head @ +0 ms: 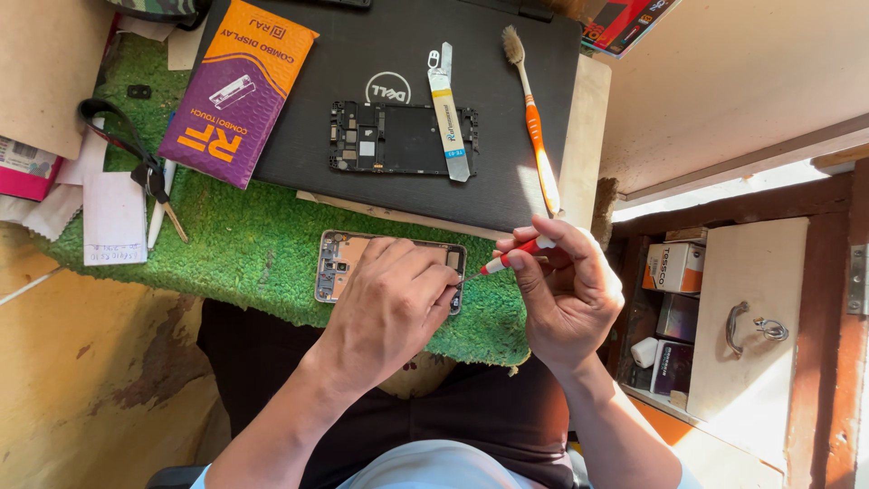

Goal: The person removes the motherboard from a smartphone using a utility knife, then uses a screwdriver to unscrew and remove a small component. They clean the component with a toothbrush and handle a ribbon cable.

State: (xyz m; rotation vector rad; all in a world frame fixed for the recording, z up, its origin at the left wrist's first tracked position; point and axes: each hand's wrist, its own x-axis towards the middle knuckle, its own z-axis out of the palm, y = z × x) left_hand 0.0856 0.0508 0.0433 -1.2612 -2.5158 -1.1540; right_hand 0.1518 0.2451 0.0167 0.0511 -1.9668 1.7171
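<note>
green mat (244, 226) | black laptop (507, 136) | orange toothbrush (536, 136) | purple-orange packet (237, 91)

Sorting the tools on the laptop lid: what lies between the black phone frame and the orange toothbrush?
In the head view, a flat metal pry tool lies there, its lower end overlapping the black phone frame; the orange toothbrush lies apart to its right.
</note>
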